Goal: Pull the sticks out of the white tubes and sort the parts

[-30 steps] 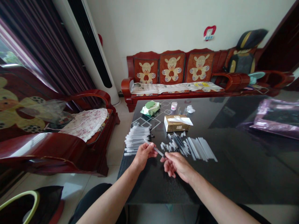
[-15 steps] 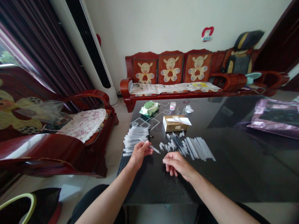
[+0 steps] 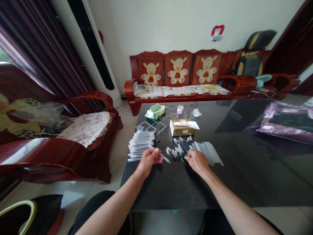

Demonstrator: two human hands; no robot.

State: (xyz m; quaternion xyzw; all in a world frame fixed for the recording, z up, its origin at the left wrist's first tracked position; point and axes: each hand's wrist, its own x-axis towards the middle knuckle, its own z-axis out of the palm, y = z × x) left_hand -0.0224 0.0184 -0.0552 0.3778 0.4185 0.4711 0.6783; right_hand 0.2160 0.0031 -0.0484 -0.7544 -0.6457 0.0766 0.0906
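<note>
My left hand (image 3: 149, 160) pinches a translucent white pen barrel (image 3: 166, 158), which slants down to the right, its narrow tip pointing toward the middle of the table. My right hand (image 3: 198, 161) reaches into a pile of dark pen refills (image 3: 183, 144), thumb and fingertips closed at their near ends; the exact grip is partly hidden. Beyond that hand lies a row of empty white barrels (image 3: 213, 153), partly covered by it. Small white caps (image 3: 172, 152) and little black pieces (image 3: 176, 159) are scattered between the hands. Left of them is a stack of pens with dark ends (image 3: 141, 142).
On the black table (image 3: 220, 189) stand a tissue box (image 3: 183, 130), a green wipes pack (image 3: 156, 112), a small white tub (image 3: 180, 109) and a crumpled tissue (image 3: 197, 113). A purple plastic package (image 3: 265, 122) lies at the right. A wooden armchair (image 3: 80, 160) is close on the left.
My right hand has moved right and forward from the bare tabletop onto the dark refills, and its fingers have closed there. My left hand still holds the barrel, in nearly the same place.
</note>
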